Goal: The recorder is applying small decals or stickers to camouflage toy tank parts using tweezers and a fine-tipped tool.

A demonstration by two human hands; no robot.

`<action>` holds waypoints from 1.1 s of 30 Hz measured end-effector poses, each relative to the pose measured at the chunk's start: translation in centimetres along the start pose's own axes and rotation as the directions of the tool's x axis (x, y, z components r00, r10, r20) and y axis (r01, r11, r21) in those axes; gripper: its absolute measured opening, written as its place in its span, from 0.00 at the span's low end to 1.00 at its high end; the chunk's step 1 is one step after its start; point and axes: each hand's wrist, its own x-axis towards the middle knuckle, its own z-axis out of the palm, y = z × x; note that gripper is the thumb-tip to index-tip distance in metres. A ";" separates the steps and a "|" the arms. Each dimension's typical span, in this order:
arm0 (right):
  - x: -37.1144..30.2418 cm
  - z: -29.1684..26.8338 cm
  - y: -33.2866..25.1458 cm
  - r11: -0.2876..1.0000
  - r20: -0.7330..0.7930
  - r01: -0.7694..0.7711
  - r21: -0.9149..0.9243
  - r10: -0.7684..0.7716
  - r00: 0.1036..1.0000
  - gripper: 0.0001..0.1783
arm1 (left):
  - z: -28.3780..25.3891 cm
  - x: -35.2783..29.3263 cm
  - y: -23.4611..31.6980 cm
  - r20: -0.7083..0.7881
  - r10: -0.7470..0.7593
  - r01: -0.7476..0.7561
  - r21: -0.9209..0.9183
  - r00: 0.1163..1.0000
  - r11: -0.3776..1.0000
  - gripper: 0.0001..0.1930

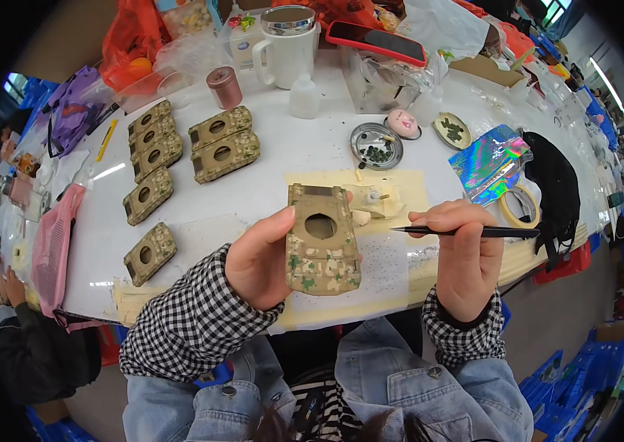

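Note:
My left hand [259,261] grips a camouflage model tank hull [324,261] by its left side, tilted so its top with the round hole faces up. In my right hand [467,258] is a pair of black pointed tweezers [489,231], pinched with the tip toward the hull but apart from it. Beyond the hull, a small pale block with a peg [375,197] sits on yellowish tape. Toward the back right stand a round metal dish [376,146] of dark green bits and a pale oval dish [452,131] with similar green pieces.
Several more camouflage hulls [155,156] lie in groups at left. A white mug [287,51], a pink tin [224,88] and a phone in a red case [376,43] are at the back. At right lie a tape roll [520,206], a shiny holographic pouch [490,163] and a black bag [556,177].

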 end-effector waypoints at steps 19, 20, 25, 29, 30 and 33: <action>-1.8 -0.6 0.6 0.988 -0.058 -0.134 0.080 0.138 0.989 0.16 | 0.4 -0.1 0.6 -0.135 -0.078 0.072 -0.054 0.988 0.996 0.37; -2.0 -0.7 0.8 0.990 -0.043 -0.130 0.062 0.133 0.990 0.16 | -0.4 -0.1 0.6 -0.021 -0.054 0.052 -0.092 0.998 0.994 0.35; -3.4 -1.5 1.2 0.985 0.017 -0.160 -0.071 0.161 0.987 0.13 | -1.6 0.0 0.2 0.131 0.008 0.015 -0.179 0.991 0.984 0.31; -4.1 -2.1 1.8 0.969 0.033 -0.180 -0.170 0.188 0.982 0.11 | -1.7 0.1 0.5 0.098 0.004 0.010 -0.143 0.995 0.990 0.30; -4.0 -2.1 1.9 0.968 0.025 -0.183 -0.173 0.190 0.981 0.11 | -1.8 0.1 0.4 0.087 0.007 0.005 -0.133 0.996 0.991 0.30; -4.0 -2.0 2.4 0.956 0.019 -0.207 -0.209 0.216 0.976 0.10 | -2.1 0.2 0.3 0.052 0.024 -0.016 -0.147 0.998 0.989 0.30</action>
